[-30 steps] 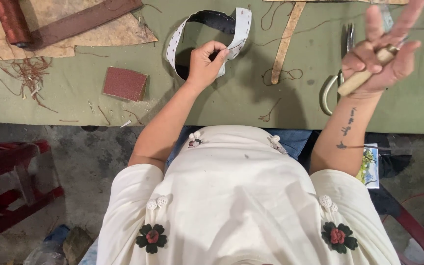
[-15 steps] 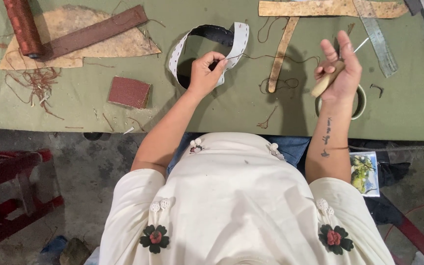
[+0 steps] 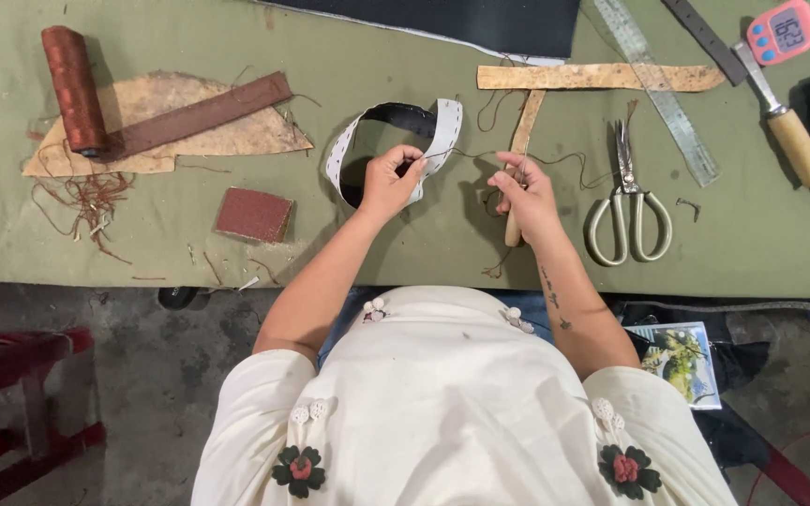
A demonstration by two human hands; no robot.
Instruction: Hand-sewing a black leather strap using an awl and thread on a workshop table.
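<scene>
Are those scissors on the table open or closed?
Closed. The scissors lie flat on the green table cover, right of the right hand, blades together in one point and the two handle loops side by side.

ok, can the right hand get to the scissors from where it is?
Probably yes: the scissors lie flat just beside the right hand with bare mat between. But that hand already grips a wooden-handled tool.

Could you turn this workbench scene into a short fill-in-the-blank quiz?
1. The left hand grips a curled leather ____.
2. The right hand holds a tool with a ____ handle.
3. The scissors lie to the ____ of the right hand.
4. The thread spool is coloured ____.

Missing words: strap; wooden; right; reddish-brown
</scene>
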